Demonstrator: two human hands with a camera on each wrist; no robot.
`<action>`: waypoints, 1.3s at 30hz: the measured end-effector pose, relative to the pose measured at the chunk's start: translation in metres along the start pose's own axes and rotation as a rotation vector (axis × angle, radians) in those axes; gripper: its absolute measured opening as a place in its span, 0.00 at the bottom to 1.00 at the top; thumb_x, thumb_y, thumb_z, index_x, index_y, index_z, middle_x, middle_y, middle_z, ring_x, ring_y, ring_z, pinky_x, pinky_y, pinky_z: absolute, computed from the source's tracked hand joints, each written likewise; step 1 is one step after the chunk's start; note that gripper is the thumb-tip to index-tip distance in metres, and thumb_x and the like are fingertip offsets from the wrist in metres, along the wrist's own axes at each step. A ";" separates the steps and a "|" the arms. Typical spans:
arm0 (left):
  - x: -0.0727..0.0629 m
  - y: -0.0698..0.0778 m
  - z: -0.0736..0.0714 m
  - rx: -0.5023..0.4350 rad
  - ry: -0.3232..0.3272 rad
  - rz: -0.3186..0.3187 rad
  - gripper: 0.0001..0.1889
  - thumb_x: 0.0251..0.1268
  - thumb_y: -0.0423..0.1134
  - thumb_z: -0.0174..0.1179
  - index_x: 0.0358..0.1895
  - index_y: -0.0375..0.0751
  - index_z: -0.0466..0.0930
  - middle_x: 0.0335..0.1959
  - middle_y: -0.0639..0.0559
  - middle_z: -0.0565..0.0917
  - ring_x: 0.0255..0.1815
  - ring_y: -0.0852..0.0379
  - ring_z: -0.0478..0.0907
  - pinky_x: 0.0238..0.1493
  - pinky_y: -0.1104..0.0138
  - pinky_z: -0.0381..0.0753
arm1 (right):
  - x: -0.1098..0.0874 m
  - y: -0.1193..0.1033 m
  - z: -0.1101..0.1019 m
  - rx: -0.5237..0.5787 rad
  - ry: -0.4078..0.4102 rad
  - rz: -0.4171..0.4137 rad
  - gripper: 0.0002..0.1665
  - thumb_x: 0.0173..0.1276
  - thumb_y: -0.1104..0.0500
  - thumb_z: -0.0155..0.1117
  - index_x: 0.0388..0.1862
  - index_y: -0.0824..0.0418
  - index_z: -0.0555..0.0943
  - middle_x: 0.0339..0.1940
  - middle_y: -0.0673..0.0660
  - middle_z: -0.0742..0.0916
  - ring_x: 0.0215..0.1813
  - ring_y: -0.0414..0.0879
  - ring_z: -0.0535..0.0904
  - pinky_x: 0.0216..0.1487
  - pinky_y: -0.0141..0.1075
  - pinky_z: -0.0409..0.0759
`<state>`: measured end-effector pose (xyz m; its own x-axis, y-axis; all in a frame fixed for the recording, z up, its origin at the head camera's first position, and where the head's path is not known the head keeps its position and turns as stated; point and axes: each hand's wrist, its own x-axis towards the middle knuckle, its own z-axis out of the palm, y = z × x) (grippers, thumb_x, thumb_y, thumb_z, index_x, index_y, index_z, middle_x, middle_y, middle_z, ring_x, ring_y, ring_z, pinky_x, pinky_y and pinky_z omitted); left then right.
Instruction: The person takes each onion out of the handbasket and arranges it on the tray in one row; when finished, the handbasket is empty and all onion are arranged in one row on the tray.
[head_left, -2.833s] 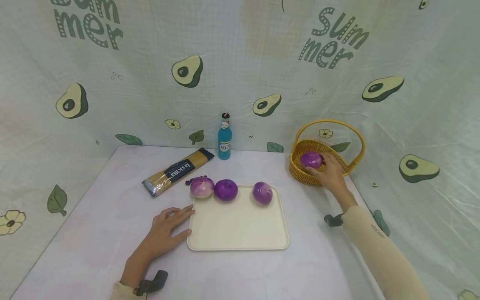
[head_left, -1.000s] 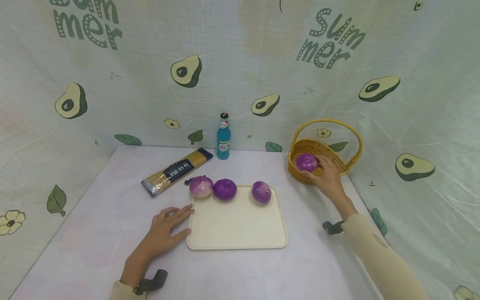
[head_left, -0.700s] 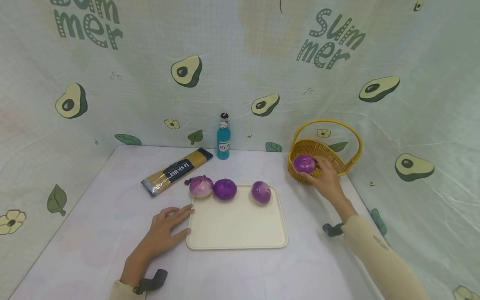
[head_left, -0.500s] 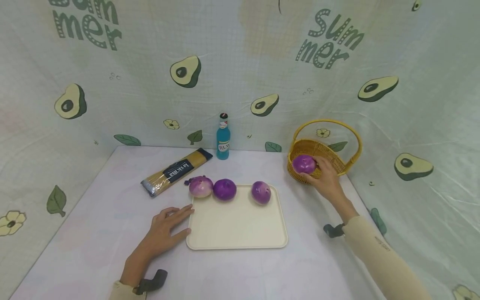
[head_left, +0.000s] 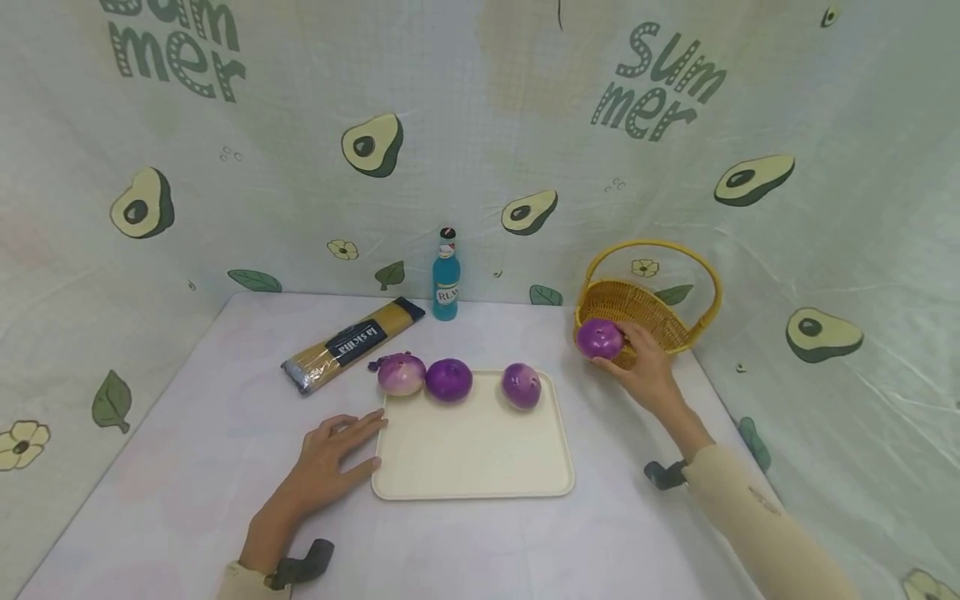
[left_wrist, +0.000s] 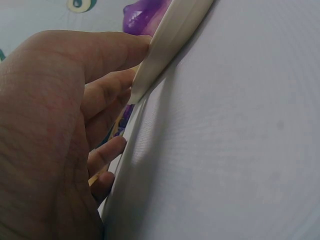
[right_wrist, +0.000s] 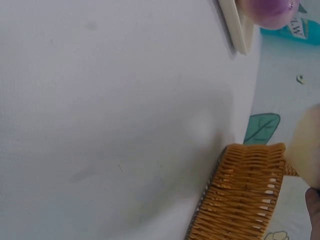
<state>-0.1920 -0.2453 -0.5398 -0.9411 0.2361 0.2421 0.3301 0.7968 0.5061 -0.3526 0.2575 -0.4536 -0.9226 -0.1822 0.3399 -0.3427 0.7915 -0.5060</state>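
My right hand [head_left: 647,368] grips a purple onion [head_left: 598,338] between thumb and fingers, at the front left rim of the wicker basket [head_left: 660,321]. In the right wrist view, the onion's pale side [right_wrist: 306,145] and part of the hand show at the right edge, above the basket wall [right_wrist: 245,195]. The left hand [head_left: 330,462] lies with fairly straight fingers against the left edge of a cream tray [head_left: 472,458]; the left wrist view shows its thumb touching the tray rim [left_wrist: 167,42]. Along the tray's back edge are a pale purple onion [head_left: 401,375], a dark purple one [head_left: 448,381] and another onion [head_left: 521,387].
Behind the tray stands a bottle of blue drink [head_left: 446,283]. A pack of spaghetti [head_left: 354,343] lies slantwise at the back left. The basket's tall handle [head_left: 652,243] arches at the back right. A printed avocado cloth [head_left: 480,150] hangs round the table.
My right hand has moved the purple onion from inside the basket leftward and nearer, to the front left rim. The left hand and tray have stayed in place.
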 end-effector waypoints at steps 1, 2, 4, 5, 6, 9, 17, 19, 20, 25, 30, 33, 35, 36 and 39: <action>0.000 0.000 0.000 0.000 -0.001 -0.001 0.31 0.67 0.53 0.63 0.72 0.54 0.71 0.73 0.58 0.70 0.69 0.44 0.61 0.62 0.40 0.55 | -0.001 0.000 0.001 0.003 -0.003 -0.001 0.46 0.62 0.50 0.76 0.73 0.61 0.66 0.71 0.66 0.70 0.70 0.65 0.66 0.66 0.65 0.65; 0.000 0.000 0.000 0.002 -0.003 -0.001 0.31 0.67 0.53 0.63 0.72 0.54 0.71 0.73 0.58 0.70 0.69 0.44 0.61 0.62 0.40 0.55 | -0.002 0.000 0.002 0.004 -0.005 -0.005 0.45 0.62 0.51 0.76 0.73 0.61 0.66 0.71 0.66 0.70 0.70 0.65 0.66 0.65 0.64 0.65; -0.001 0.000 0.001 0.003 -0.002 -0.002 0.31 0.67 0.53 0.63 0.72 0.54 0.71 0.73 0.59 0.69 0.69 0.44 0.61 0.62 0.40 0.55 | -0.004 0.000 0.004 0.011 -0.008 -0.007 0.45 0.61 0.53 0.77 0.73 0.61 0.67 0.71 0.66 0.70 0.70 0.65 0.66 0.66 0.64 0.65; -0.001 0.000 0.001 0.004 -0.001 -0.002 0.31 0.67 0.53 0.63 0.72 0.54 0.71 0.74 0.59 0.69 0.69 0.44 0.61 0.62 0.40 0.55 | -0.005 -0.001 0.005 0.011 -0.007 -0.011 0.45 0.61 0.54 0.77 0.73 0.62 0.67 0.70 0.66 0.70 0.70 0.65 0.66 0.66 0.64 0.65; -0.001 0.000 0.001 0.004 0.000 -0.003 0.31 0.67 0.53 0.63 0.72 0.54 0.71 0.74 0.59 0.69 0.68 0.45 0.61 0.62 0.41 0.55 | -0.005 0.000 0.006 0.010 -0.007 -0.014 0.45 0.61 0.54 0.77 0.73 0.62 0.67 0.70 0.67 0.71 0.70 0.66 0.66 0.66 0.64 0.65; -0.001 0.000 0.001 0.005 0.001 -0.003 0.31 0.67 0.54 0.63 0.72 0.55 0.71 0.74 0.60 0.69 0.68 0.45 0.61 0.61 0.41 0.55 | -0.008 0.000 0.009 0.009 -0.003 -0.027 0.45 0.59 0.56 0.78 0.72 0.63 0.68 0.69 0.67 0.72 0.69 0.66 0.67 0.66 0.64 0.66; 0.000 -0.001 0.002 0.005 -0.002 -0.013 0.31 0.67 0.54 0.62 0.73 0.56 0.71 0.74 0.61 0.69 0.69 0.46 0.61 0.62 0.43 0.55 | -0.017 -0.001 0.014 0.016 -0.002 -0.053 0.45 0.59 0.56 0.79 0.72 0.64 0.68 0.69 0.67 0.72 0.69 0.66 0.68 0.65 0.62 0.67; 0.000 -0.001 0.002 0.006 -0.003 -0.014 0.31 0.67 0.55 0.62 0.73 0.56 0.71 0.74 0.61 0.69 0.69 0.46 0.61 0.62 0.43 0.55 | -0.020 -0.003 0.015 0.028 -0.011 -0.046 0.45 0.59 0.56 0.78 0.72 0.63 0.68 0.69 0.67 0.72 0.69 0.65 0.68 0.66 0.62 0.67; 0.000 -0.002 0.002 0.005 -0.004 -0.014 0.31 0.67 0.55 0.62 0.73 0.56 0.70 0.74 0.61 0.69 0.69 0.47 0.61 0.62 0.43 0.55 | -0.021 -0.004 0.016 0.033 -0.015 -0.044 0.45 0.59 0.56 0.79 0.72 0.63 0.68 0.69 0.67 0.72 0.69 0.65 0.68 0.66 0.62 0.67; 0.000 -0.002 0.002 0.000 -0.006 -0.013 0.31 0.67 0.55 0.62 0.73 0.57 0.70 0.74 0.62 0.68 0.69 0.46 0.61 0.62 0.42 0.54 | -0.025 -0.006 0.019 0.055 -0.019 -0.073 0.45 0.58 0.56 0.79 0.72 0.63 0.68 0.69 0.66 0.73 0.69 0.65 0.68 0.66 0.63 0.66; 0.000 -0.002 0.002 0.000 -0.010 -0.016 0.31 0.67 0.55 0.62 0.73 0.57 0.70 0.74 0.62 0.68 0.69 0.46 0.61 0.62 0.42 0.54 | -0.028 -0.009 0.023 0.061 -0.024 -0.093 0.46 0.58 0.56 0.79 0.71 0.66 0.68 0.69 0.67 0.73 0.68 0.64 0.70 0.66 0.61 0.68; 0.000 -0.003 0.002 0.002 -0.008 -0.014 0.31 0.67 0.55 0.62 0.73 0.57 0.70 0.74 0.62 0.68 0.69 0.46 0.61 0.62 0.42 0.54 | -0.032 -0.010 0.025 0.069 -0.034 -0.092 0.46 0.58 0.56 0.79 0.72 0.67 0.67 0.70 0.68 0.72 0.68 0.65 0.70 0.64 0.59 0.70; 0.000 -0.003 0.002 0.003 -0.007 -0.010 0.31 0.67 0.55 0.62 0.72 0.57 0.71 0.74 0.62 0.69 0.69 0.45 0.61 0.61 0.41 0.55 | -0.034 -0.011 0.027 0.074 -0.041 -0.089 0.46 0.59 0.56 0.79 0.72 0.67 0.67 0.70 0.68 0.72 0.68 0.65 0.70 0.64 0.59 0.70; 0.000 -0.003 0.002 0.003 -0.006 -0.008 0.31 0.67 0.55 0.62 0.72 0.57 0.71 0.74 0.62 0.69 0.69 0.45 0.61 0.61 0.41 0.55 | -0.035 -0.012 0.028 0.079 -0.043 -0.091 0.46 0.58 0.57 0.79 0.72 0.67 0.67 0.70 0.68 0.72 0.67 0.65 0.70 0.64 0.59 0.70; 0.001 -0.003 0.002 0.010 -0.007 -0.003 0.31 0.67 0.55 0.62 0.72 0.56 0.71 0.74 0.61 0.69 0.69 0.45 0.61 0.61 0.41 0.55 | -0.038 -0.014 0.031 0.085 -0.046 -0.102 0.46 0.58 0.56 0.79 0.72 0.67 0.68 0.70 0.68 0.72 0.67 0.65 0.70 0.65 0.59 0.70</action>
<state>-0.1940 -0.2465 -0.5430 -0.9427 0.2373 0.2344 0.3261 0.8034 0.4983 -0.3180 0.2351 -0.4837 -0.8885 -0.2875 0.3577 -0.4475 0.7152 -0.5368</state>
